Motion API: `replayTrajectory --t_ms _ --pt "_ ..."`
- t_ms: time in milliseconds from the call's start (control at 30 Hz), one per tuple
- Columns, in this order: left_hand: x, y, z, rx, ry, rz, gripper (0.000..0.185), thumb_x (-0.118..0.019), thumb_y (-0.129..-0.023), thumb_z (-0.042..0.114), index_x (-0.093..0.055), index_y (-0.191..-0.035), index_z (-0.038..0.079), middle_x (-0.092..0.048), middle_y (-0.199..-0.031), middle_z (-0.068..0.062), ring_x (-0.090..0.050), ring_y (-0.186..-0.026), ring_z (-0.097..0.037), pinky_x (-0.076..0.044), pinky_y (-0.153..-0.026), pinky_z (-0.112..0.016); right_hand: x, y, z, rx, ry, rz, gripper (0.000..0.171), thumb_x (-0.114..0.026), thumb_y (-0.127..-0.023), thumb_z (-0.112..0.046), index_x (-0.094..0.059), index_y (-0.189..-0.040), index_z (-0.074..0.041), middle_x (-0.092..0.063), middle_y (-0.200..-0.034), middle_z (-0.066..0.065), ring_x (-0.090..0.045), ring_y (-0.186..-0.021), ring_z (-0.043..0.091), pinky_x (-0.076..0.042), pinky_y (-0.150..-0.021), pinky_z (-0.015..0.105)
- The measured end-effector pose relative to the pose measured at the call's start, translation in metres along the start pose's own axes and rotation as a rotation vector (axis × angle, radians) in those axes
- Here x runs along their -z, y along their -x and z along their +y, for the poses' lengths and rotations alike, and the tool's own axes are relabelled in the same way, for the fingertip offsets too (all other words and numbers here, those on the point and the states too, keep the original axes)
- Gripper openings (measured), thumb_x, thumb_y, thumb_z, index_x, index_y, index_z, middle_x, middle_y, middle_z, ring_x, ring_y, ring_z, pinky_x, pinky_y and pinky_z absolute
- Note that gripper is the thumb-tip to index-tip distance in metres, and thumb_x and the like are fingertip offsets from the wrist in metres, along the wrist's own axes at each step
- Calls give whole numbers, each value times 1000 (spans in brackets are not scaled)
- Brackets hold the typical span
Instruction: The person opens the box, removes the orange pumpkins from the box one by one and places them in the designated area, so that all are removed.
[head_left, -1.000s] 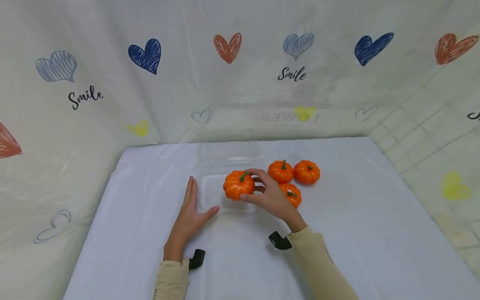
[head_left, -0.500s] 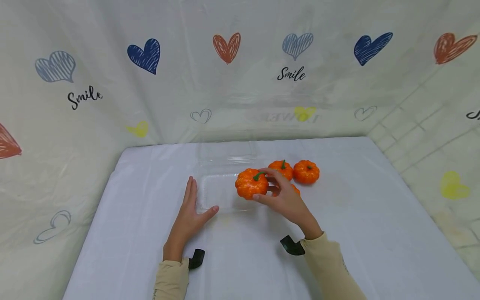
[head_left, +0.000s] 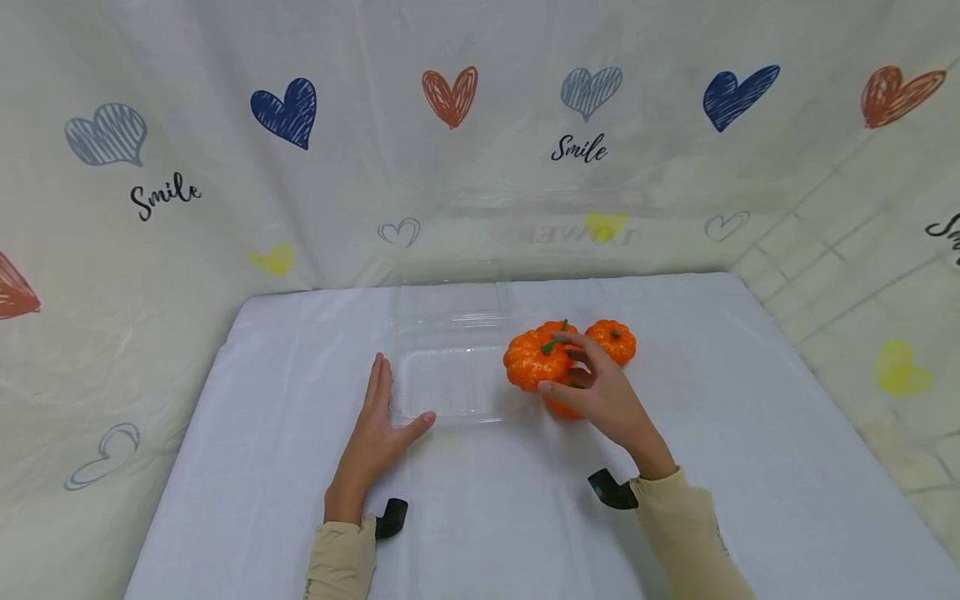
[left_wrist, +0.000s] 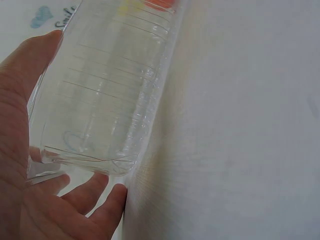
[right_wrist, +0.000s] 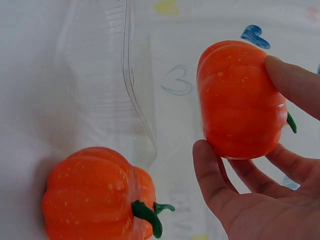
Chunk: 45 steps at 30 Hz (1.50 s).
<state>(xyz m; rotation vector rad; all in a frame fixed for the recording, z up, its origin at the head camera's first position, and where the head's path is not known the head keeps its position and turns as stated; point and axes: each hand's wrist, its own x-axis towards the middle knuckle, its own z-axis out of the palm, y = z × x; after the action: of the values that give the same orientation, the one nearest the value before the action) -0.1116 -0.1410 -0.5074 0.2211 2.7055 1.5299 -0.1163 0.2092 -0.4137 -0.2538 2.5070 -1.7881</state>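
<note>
My right hand pinches a small orange pumpkin between thumb and fingers and holds it in the air just right of a clear plastic tray. In the right wrist view the fingers curl round that pumpkin. Three more pumpkins lie on the white cloth: one under my hand, one behind, one to the right. My left hand lies flat on the cloth and touches the tray's near left corner.
The tray's clear lid stands open behind it. A white cloth covers the table, and a heart-printed sheet hangs close behind and at both sides. Bare cloth lies in front of the tray and to the right.
My right hand has carried the pumpkin to the right, from over the tray to above the group of pumpkins. The left hand has stayed where it was.
</note>
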Motion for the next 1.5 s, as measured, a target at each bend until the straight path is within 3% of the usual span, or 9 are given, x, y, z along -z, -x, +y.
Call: replayTrajectory --t_ms 167,600,867,1133,1500 --pt "1 0 -1 2 0 -1 121 -78 -93 59 1 -173 16 8 -180 1 -2 -164 -24 -17 -128 -60 10 3 5 -21 17 9 69 -85 -95 -22 -50 -153 -7 -51 -149 12 -49 -140 33 -46 -107 18" --pt "1 0 0 9 5 0 121 -78 -93 60 1 -173 17 8 -179 5 -2 -164 -23 -17 -128 -60 33 14 16 12 62 66 67 -82 -98 -17 -47 -153 -1 -46 -157 12 -50 -138 35 -47 -102 13" --pt "2 -1 -1 2 2 1 121 -78 -93 59 2 -173 17 8 -180 3 -3 -164 -25 -17 -128 -61 41 22 20 -55 102 97 68 -80 -99 -22 -46 -155 -4 -43 -160 13 -47 -141 36 -44 -102 11" --pt "0 -1 -2 -6 3 -2 120 -78 -93 59 2 -173 18 8 -180 2 -3 -164 -25 -17 -128 -60 50 31 28 -113 136 135 74 -80 -100 -27 -41 -159 -5 -38 -165 13 -45 -143 38 -46 -109 19" --pt "0 -1 0 2 0 -6 121 -78 -92 59 0 -173 15 8 -180 4 -4 -164 -25 -17 -128 -61 57 36 38 -114 118 175 77 -78 -101 -27 -37 -163 -6 -39 -164 13 -44 -144 38 -45 -101 10"
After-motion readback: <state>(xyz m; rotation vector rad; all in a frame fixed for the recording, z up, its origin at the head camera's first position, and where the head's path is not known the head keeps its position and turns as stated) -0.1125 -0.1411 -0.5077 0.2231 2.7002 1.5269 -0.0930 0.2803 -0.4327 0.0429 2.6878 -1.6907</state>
